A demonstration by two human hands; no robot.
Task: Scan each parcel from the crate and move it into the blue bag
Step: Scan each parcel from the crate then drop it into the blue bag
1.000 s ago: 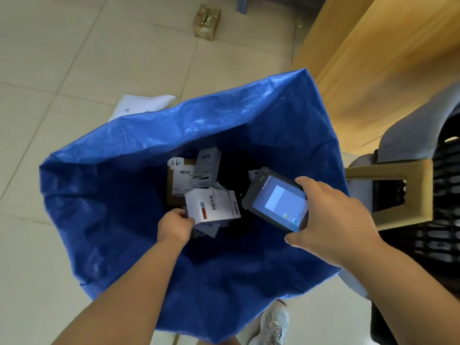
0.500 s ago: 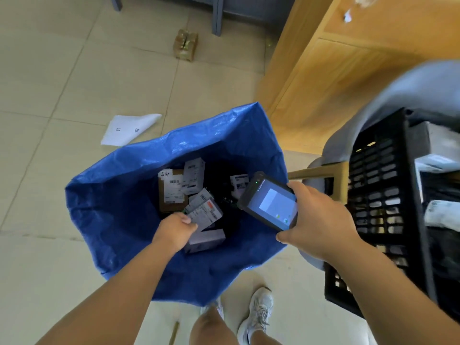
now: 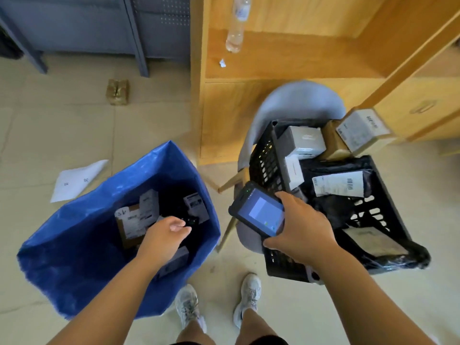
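Observation:
The blue bag (image 3: 82, 242) stands open on the floor at the left, with several labelled parcels (image 3: 135, 217) lying inside. My left hand (image 3: 165, 236) hovers over the bag's mouth with its fingers loosely curled and holds nothing. My right hand (image 3: 302, 230) grips a dark handheld scanner (image 3: 257, 211), screen up, between the bag and the crate. The black plastic crate (image 3: 267, 158) sits on a grey chair at the right and holds several boxes and a black pouch with a white label (image 3: 339, 186).
A grey chair (image 3: 295, 100) carries the crate. Wooden shelving (image 3: 286, 58) with a plastic bottle (image 3: 235, 26) rises behind. A white paper (image 3: 77, 180) and a small brown box (image 3: 118, 92) lie on the tiled floor. My shoes (image 3: 189, 307) are below.
My left hand let go of the labelled parcel, which now lies in the bag, and lifted. The view swung right and up, bringing the crate into sight. The scanner stays in my right hand.

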